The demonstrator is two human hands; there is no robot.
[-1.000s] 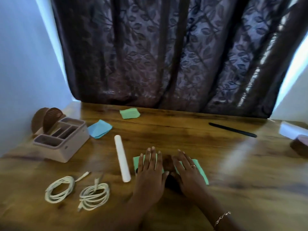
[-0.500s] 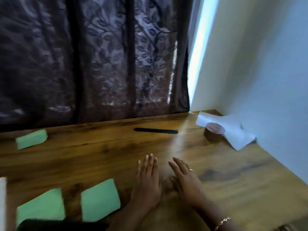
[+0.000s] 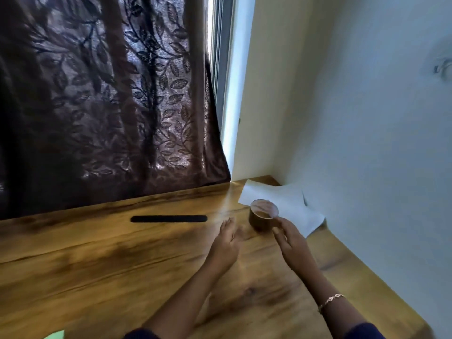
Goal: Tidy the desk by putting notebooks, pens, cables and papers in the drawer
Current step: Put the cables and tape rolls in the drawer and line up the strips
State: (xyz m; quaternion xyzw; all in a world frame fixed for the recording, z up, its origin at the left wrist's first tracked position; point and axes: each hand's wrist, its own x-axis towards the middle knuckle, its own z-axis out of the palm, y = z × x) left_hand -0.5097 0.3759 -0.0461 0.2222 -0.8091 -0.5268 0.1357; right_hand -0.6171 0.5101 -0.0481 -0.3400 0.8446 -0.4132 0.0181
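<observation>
The white paper [image 3: 293, 201] lies at the desk's [image 3: 97, 265] two o'clock corner, pinned under a brown roll [image 3: 263, 216]. It looks thin and floppy, so I'd lift the roll first, then take a free edge. The right hand [image 3: 293, 243] and left hand [image 3: 225, 243] are spread, holding nothing.

No text, label, brand, number or sign can be read. The upper face of the paper [image 3: 286, 198] is seen blank, and no marking can be made out on the roll [image 3: 256, 220] or the black stick [image 3: 168, 218].
</observation>
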